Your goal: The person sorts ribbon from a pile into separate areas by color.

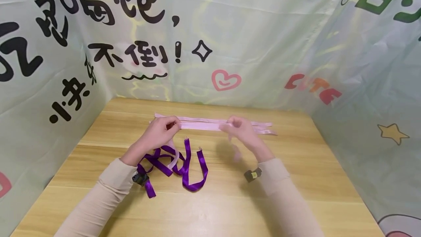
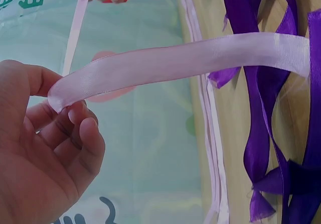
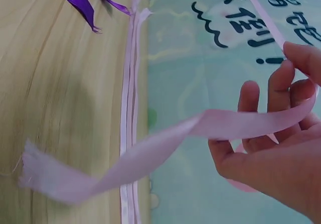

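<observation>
A pale pink satin ribbon (image 1: 200, 125) is stretched taut between both hands above the table. My left hand (image 1: 160, 131) pinches it between thumb and index finger, and a loose end hangs down toward the purple ribbons (image 1: 194, 185). Farther right, my right hand (image 1: 246, 132) pinches the same ribbon; its other tail (image 3: 165, 143) dangles with a twist and a frayed tip. Behind the hands, several pink ribbons (image 1: 263, 124) lie straight and side by side along the back of the table. The purple ribbons (image 2: 258, 143) lie in a loose tangle below and beside the left hand.
The wooden tabletop (image 1: 210, 215) is bounded at the back and sides by a pale green printed cloth (image 1: 263, 46). Small dark devices sit at both wrists, one under the right sleeve (image 1: 252, 175).
</observation>
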Demonstrator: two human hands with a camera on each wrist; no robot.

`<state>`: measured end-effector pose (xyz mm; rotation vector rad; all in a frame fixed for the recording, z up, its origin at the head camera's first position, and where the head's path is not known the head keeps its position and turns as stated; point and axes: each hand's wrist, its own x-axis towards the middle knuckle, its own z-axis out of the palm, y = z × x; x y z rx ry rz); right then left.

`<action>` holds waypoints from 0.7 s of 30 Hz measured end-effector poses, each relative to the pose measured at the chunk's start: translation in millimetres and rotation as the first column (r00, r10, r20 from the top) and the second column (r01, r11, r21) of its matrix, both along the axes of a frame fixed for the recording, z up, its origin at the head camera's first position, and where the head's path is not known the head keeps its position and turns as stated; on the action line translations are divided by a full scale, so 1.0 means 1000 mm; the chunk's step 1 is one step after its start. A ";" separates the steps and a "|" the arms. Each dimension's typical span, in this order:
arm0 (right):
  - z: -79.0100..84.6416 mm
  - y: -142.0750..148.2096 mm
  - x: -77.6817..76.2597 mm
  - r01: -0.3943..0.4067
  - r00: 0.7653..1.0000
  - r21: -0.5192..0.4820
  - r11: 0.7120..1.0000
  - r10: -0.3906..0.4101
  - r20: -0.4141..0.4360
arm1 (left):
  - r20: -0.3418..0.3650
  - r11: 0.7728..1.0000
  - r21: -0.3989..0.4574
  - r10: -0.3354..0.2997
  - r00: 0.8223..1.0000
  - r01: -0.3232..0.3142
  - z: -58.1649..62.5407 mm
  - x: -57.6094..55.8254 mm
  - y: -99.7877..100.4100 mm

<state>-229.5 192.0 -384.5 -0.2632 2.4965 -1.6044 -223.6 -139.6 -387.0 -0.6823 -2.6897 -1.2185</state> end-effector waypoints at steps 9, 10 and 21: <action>-0.004 0.026 -0.007 0.026 0.999 -0.123 0.992 -0.022 0.036 | 0.014 0.999 0.008 0.050 0.999 -0.050 0.001 -0.006 -0.013; -0.004 0.029 -0.007 0.032 0.999 -0.150 0.988 -0.026 0.043 | 0.019 0.998 0.008 0.056 0.998 -0.056 0.001 -0.007 -0.014; -0.010 0.057 -0.010 0.062 0.994 -0.421 0.905 -0.019 0.105 | 0.053 0.994 0.011 0.107 0.993 -0.108 -0.002 -0.015 -0.024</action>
